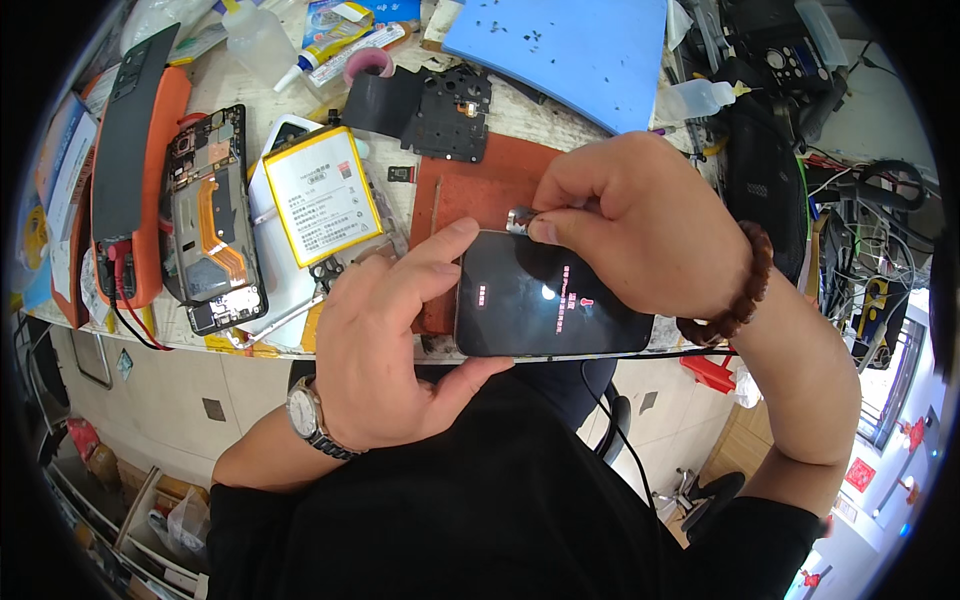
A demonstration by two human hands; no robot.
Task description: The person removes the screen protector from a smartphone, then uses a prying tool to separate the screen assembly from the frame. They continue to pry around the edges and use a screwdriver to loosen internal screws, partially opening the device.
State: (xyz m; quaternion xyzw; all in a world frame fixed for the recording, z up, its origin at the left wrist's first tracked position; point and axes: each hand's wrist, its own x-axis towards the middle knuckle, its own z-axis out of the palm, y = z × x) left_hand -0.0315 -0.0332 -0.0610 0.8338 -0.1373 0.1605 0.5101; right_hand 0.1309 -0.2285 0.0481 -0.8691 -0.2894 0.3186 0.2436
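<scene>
- The pale, worn surface spreads out beyond your fingers, with its near edge running just below them.
- Under and around your fingertips lies a reddish-brown mat.
- Farther off, past your right fingers, is a blue mat sprinkled with dark bits; a clear bottle lies beside it.
- Left of your left fingers, a yellow-edged white battery comes first, then an opened phone body, then an orange-cased device with red and black leads.
- Beyond your left fingertips sits a black perforated plate.
- Well right of your right hand, cables hang in a tangle; below your left hand you see floor tiles.
- The black phone lies between your two hands at the near edge of the surface, its screen lit with a red symbol and lines.
- Your left hand arches over the phone's left end, fingers clamped on it: fingertips at the far corner, thumb along the near edge.
- Your right hand bends in from the right, fingers pinched together on a small metal piece at the phone's far edge.
</scene>
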